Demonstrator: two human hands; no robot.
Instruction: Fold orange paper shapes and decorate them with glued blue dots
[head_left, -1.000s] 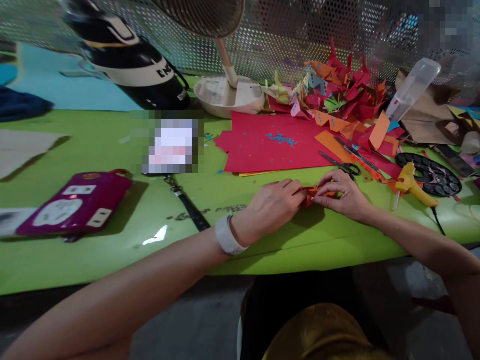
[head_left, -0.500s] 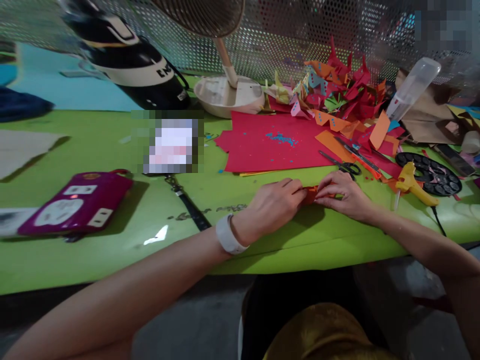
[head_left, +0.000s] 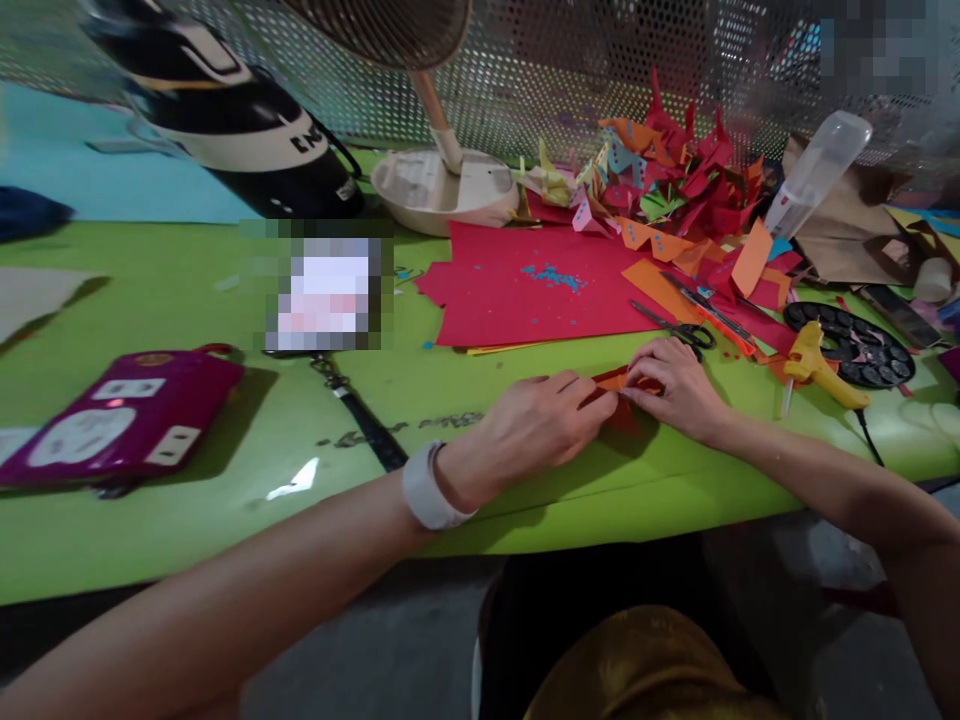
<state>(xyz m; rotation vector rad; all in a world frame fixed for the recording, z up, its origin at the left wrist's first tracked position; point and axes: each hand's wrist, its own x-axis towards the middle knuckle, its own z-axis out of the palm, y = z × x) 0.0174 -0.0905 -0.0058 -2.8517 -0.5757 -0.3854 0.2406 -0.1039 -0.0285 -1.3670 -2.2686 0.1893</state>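
A small piece of folded orange paper (head_left: 613, 381) is pinched between my two hands just above the green table near its front edge. My left hand (head_left: 541, 425), with a pale band at the wrist, grips the paper's left end, fingers bent over it. On the opposite end, my right hand (head_left: 671, 388) closes thumb and fingertips on the paper. Part of the paper is hidden behind the fingers. Just beyond my right hand lie dark-handled scissors (head_left: 679, 332). A red paper sheet (head_left: 495, 300) carrying tiny blue bits lies in front of my hands.
Many folded paper pieces (head_left: 675, 170) are heaped at the back. To the right sit a yellow glue gun (head_left: 817, 368), a black round tray (head_left: 877, 345) and a clear bottle (head_left: 821, 170). Leftward are a blurred-out phone (head_left: 322, 300), a purple power strip (head_left: 120, 415), a black bottle (head_left: 247, 140) and a fan base (head_left: 487, 190).
The orange paper has turned in my fingers, and more of its folded edge and a lower flap show. My left hand sits slightly lower. The whole view has shifted a little.
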